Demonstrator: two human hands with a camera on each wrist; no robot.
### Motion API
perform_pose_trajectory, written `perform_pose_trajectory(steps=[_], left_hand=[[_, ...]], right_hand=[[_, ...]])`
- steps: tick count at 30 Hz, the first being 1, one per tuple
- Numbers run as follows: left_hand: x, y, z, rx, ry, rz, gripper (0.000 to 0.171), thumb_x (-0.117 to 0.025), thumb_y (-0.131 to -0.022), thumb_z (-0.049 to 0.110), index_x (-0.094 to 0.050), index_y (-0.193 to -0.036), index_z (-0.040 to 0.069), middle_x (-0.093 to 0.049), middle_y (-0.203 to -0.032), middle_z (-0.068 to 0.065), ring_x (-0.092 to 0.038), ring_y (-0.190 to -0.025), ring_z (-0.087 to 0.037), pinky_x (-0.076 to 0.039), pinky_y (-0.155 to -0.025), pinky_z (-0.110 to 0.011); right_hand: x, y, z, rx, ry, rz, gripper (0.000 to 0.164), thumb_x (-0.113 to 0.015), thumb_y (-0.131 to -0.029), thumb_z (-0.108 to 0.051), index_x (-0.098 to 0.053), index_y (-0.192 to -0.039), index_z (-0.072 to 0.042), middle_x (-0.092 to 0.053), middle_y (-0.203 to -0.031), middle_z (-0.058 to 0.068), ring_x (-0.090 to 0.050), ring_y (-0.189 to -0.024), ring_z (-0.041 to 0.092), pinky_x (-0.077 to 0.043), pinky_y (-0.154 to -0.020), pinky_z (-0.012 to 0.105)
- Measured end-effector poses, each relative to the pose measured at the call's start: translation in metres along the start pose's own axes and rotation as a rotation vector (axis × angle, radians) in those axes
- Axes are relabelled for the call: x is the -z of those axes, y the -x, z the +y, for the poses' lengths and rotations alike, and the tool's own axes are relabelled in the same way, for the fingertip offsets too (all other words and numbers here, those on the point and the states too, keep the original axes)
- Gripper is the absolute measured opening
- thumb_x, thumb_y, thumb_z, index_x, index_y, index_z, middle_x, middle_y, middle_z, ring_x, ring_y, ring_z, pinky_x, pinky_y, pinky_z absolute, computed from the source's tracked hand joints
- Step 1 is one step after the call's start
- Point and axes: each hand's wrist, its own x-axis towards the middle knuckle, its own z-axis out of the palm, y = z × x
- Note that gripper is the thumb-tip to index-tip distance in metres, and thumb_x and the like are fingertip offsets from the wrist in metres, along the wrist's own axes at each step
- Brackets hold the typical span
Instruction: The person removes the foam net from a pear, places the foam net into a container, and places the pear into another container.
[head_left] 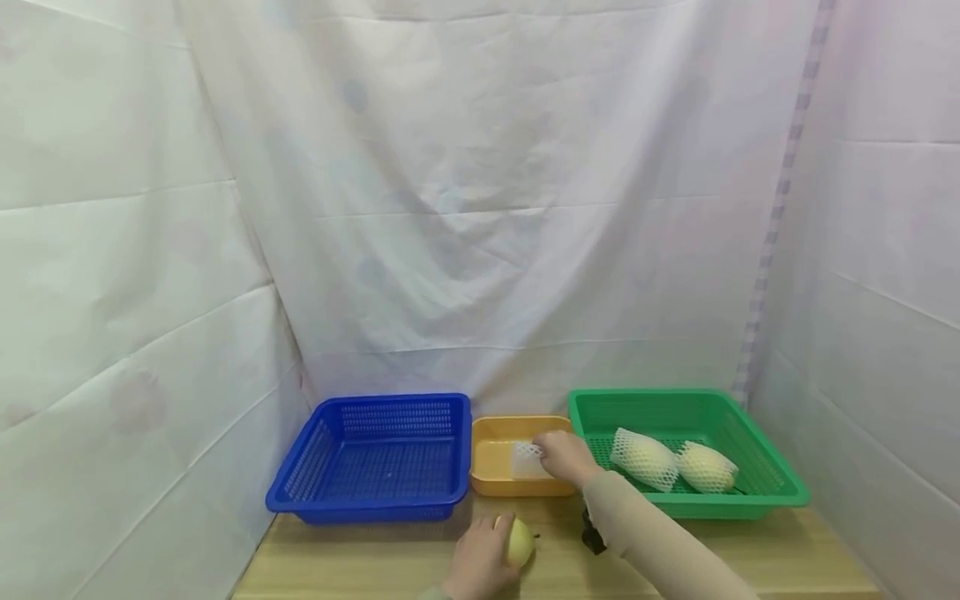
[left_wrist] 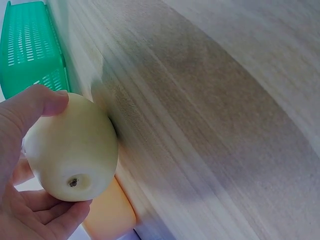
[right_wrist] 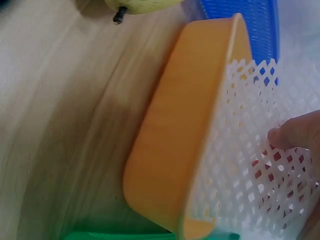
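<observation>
A pale yellow-green pear (head_left: 520,543) with a dark stem lies at the table's front, gripped by my left hand (head_left: 480,557). In the left wrist view the thumb is on one side of the pear (left_wrist: 75,150) and the fingers curl under the other. My right hand (head_left: 566,457) pinches a white foam net sleeve (head_left: 528,461) over the orange tray (head_left: 491,487). The right wrist view shows the net (right_wrist: 245,145) spread flat across the tray's opening, the thumb on its near face; the other fingers are partly hidden behind the mesh.
A blue basket (head_left: 367,507) stands left of the orange tray. To the right, a green basket (head_left: 750,500) holds two pears in foam nets, a larger bundle (head_left: 647,461) and a smaller bundle (head_left: 707,468). White cloth (head_left: 480,208) hangs behind and at both sides.
</observation>
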Motion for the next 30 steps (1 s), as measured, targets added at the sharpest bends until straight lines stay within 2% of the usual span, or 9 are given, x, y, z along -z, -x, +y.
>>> perform_pose_trajectory(steps=[4,10,18,25,30], left_hand=[[0.001,-0.002,0.0,0.003,0.002,-0.012,0.07,-0.085,-0.059,0.031,-0.062,-0.121,0.008,-0.063,-0.103,-0.01,-0.061,-0.093,-0.025,-0.053,-0.072,-0.038],[0.0,-0.002,-0.002,0.015,-0.004,-0.008,0.069,-0.085,-0.059,0.031,-0.063,-0.12,0.008,-0.063,-0.102,-0.01,-0.061,-0.092,-0.025,-0.052,-0.071,-0.038],[0.001,-0.002,0.001,0.053,0.038,-0.089,0.069,-0.085,-0.061,0.031,-0.061,-0.122,0.008,-0.063,-0.104,-0.01,-0.06,-0.094,-0.027,-0.052,-0.074,-0.04],[0.001,-0.003,0.002,0.07,0.037,-0.113,0.07,-0.085,-0.062,0.031,-0.061,-0.123,0.008,-0.063,-0.106,-0.01,-0.06,-0.096,-0.027,-0.052,-0.075,-0.041],[0.003,-0.003,0.002,0.063,0.044,-0.102,0.07,-0.086,-0.061,0.03,-0.061,-0.123,0.008,-0.063,-0.106,-0.01,-0.06,-0.097,-0.027,-0.053,-0.075,-0.041]], right_hand=[[-0.004,-0.002,-0.002,-0.008,-0.01,-0.015,0.023,-0.066,-0.082,0.001,-0.073,-0.101,-0.009,-0.071,-0.095,0.004,-0.067,-0.086,0.023,-0.054,-0.069,0.04],[-0.007,-0.006,-0.003,-0.054,-0.077,-0.113,0.023,-0.065,-0.083,0.0,-0.072,-0.104,-0.008,-0.07,-0.096,0.005,-0.066,-0.087,0.024,-0.053,-0.072,0.041],[-0.014,-0.007,0.001,-0.079,-0.121,-0.206,0.024,-0.069,-0.082,0.0,-0.07,-0.104,-0.008,-0.068,-0.094,0.003,-0.064,-0.086,0.023,-0.051,-0.076,0.044],[-0.018,-0.009,0.002,-0.12,-0.137,-0.221,0.025,-0.068,-0.082,-0.001,-0.067,-0.106,-0.01,-0.067,-0.094,0.004,-0.062,-0.086,0.023,-0.051,-0.077,0.045],[-0.019,-0.01,0.005,-0.132,-0.127,-0.207,0.028,-0.067,-0.083,0.0,-0.065,-0.109,-0.01,-0.067,-0.096,0.004,-0.063,-0.087,0.024,-0.051,-0.076,0.045]])
